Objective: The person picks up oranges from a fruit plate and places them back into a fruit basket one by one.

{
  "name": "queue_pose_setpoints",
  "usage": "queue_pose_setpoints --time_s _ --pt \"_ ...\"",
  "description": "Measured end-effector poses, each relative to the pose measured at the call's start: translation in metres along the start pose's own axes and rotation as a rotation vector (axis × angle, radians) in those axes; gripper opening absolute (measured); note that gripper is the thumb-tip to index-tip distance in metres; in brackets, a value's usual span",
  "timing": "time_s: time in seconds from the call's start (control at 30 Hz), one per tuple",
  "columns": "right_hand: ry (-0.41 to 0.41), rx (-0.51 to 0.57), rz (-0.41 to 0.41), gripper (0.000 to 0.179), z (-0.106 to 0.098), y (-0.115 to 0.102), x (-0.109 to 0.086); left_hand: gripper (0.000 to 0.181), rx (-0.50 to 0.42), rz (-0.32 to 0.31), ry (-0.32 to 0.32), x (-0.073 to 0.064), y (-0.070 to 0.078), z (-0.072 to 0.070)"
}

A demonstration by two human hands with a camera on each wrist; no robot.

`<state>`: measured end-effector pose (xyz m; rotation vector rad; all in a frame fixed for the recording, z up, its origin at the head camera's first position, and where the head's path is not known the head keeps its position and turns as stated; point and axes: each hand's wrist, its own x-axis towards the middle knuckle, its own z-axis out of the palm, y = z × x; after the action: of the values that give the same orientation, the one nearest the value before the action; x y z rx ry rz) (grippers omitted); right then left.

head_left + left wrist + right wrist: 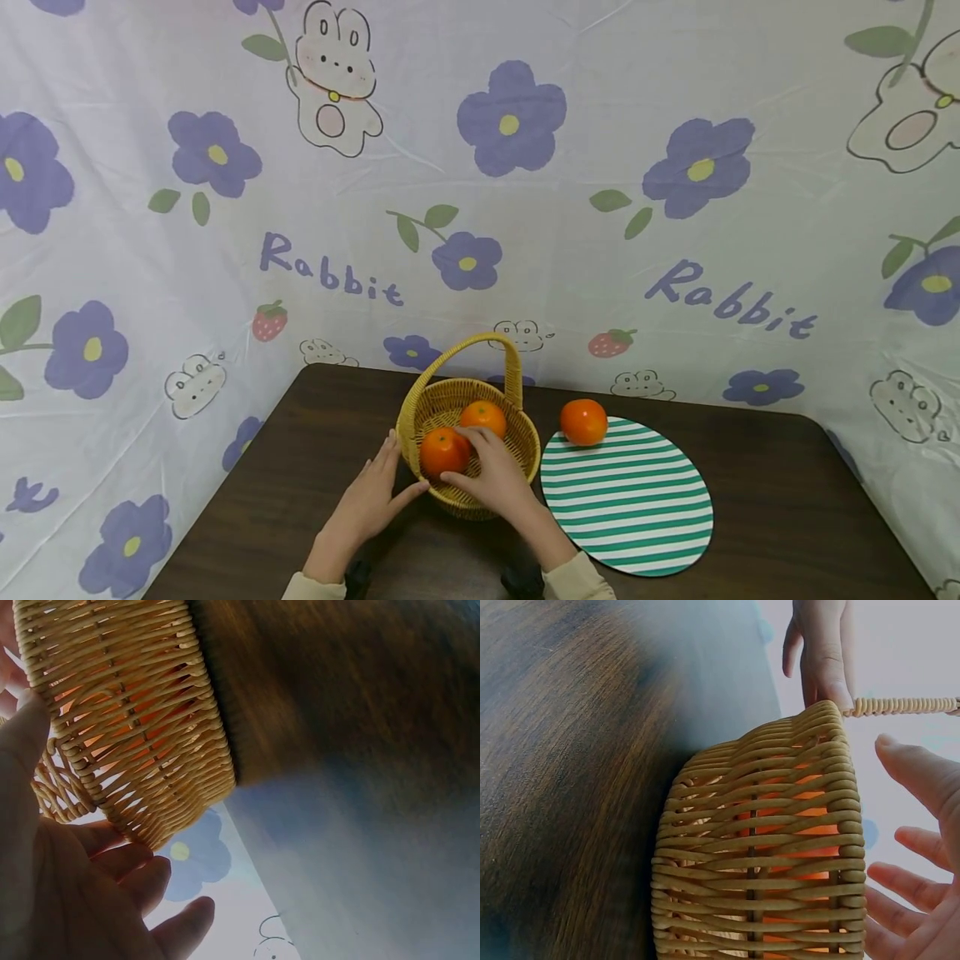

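A yellow wicker basket (pixel 529 433) with a tall arched handle stands on the table. Inside it lie two round orange fruits: a front one (pixel 442 454) and a rear one (pixel 482 415). My left hand (pixel 365 498) rests against the basket's left side, fingers fairly straight, its thumb at the rim. Over the basket's front right, my right hand (pixel 491 475) reaches in, thumb and fingers spread apart beside the front fruit. In the right wrist view that hand (pixel 930 900) is above the rim, with no fruit visible in its fingers.
To the basket's right lies an oval green-and-white striped mat (pixel 630 500). A third orange fruit (pixel 583 422) sits at its upper left edge. The dark wooden table (pixel 780 483) meets a patterned cloth (pixel 570 250) hanging behind it.
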<state>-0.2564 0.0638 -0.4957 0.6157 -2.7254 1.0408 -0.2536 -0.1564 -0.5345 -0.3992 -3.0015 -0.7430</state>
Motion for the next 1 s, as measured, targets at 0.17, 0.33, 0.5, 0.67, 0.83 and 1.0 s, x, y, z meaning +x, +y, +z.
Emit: queue_pose_setpoints --time_s 0.17,0.33,0.5,0.67,0.83,1.0 --pt "0.026 0.016 0.002 0.063 -0.004 0.000 -0.005 0.091 -0.005 -0.001 0.003 -0.001 0.000 0.001" --pt "0.052 -0.002 -0.010 0.063 -0.006 0.005 -0.008 0.091 -0.010 0.007 0.013 -0.001 0.000 0.001" --pt "0.082 -0.006 -0.025 0.063 -0.009 0.008 -0.012 0.091 -0.017 0.011 0.021 -0.001 0.000 0.002" --pt "0.104 0.007 -0.022 0.063 -0.013 0.011 -0.015 0.091 -0.019 0.016 0.028 -0.001 -0.001 0.003" --pt "0.140 0.008 -0.002 0.062 -0.016 0.016 -0.019 0.092 -0.016 0.004 0.027 0.000 -0.002 0.005" --pt "0.179 0.018 0.005 0.063 -0.019 0.021 -0.023 0.092 -0.014 -0.001 0.021 0.000 -0.002 0.005"
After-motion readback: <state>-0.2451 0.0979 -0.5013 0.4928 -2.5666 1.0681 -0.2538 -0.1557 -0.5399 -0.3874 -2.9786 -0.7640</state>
